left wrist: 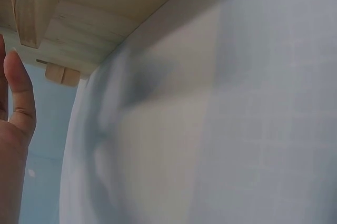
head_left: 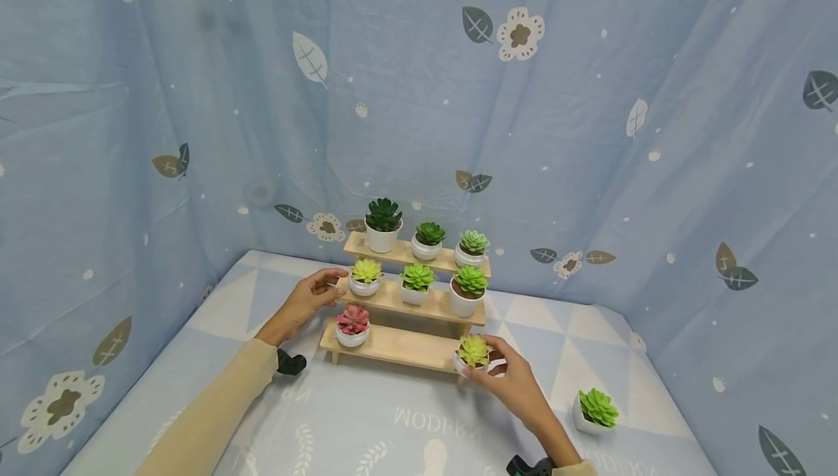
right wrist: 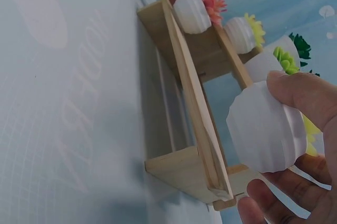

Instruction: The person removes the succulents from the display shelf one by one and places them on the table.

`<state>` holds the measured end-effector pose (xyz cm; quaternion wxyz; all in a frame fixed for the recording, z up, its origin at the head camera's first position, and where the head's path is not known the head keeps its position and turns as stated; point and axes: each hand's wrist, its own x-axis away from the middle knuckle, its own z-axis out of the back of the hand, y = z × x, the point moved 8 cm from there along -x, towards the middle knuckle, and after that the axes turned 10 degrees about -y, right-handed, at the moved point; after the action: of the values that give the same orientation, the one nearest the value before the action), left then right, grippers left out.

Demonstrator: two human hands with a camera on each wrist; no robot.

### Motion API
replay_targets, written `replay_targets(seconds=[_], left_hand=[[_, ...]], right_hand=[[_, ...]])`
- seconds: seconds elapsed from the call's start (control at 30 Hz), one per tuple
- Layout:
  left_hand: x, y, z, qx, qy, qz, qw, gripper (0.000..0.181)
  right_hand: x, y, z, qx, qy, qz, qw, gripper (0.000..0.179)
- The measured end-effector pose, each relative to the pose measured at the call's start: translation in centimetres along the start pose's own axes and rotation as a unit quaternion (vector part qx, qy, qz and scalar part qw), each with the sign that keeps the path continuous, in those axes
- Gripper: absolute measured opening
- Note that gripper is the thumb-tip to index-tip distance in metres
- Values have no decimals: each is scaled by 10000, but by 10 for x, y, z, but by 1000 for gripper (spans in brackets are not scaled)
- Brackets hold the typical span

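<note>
My right hand [head_left: 513,381] pinches the white pot [right wrist: 266,126] of a yellow-green succulent [head_left: 473,352] between thumb and fingers, at the right end of the bottom tier of a wooden stand [head_left: 406,345]. Whether the pot touches the board cannot be made out. At the middle tier's left end is my left hand [head_left: 317,292], thumb and fingers apart, beside a potted yellow succulent [head_left: 365,277]; contact is unclear. In the left wrist view its fingers [left wrist: 20,84] rise near the stand's underside. A potted red succulent [head_left: 353,326] sits on the bottom tier's left.
Potted green succulents stand on the upper tiers, including a dark one [head_left: 383,225] at top left. Another green succulent [head_left: 596,410] in a white pot sits on the patterned cloth [head_left: 366,418] to the right. A blue printed curtain [head_left: 406,97] hangs behind the stand.
</note>
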<state>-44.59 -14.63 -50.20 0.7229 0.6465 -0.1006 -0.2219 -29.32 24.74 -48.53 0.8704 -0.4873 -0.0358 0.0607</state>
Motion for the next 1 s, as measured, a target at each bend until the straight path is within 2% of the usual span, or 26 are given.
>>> replay_targets(seconds=[0.63, 1.0], left_hand=[[-1, 3, -3, 28, 1, 134, 9999, 48], [0, 1, -2, 1, 23, 78, 10000, 52]], right_hand=[[19, 17, 15, 16, 286, -203, 9994, 67], [34, 30, 23, 14, 369, -515, 9980, 69]])
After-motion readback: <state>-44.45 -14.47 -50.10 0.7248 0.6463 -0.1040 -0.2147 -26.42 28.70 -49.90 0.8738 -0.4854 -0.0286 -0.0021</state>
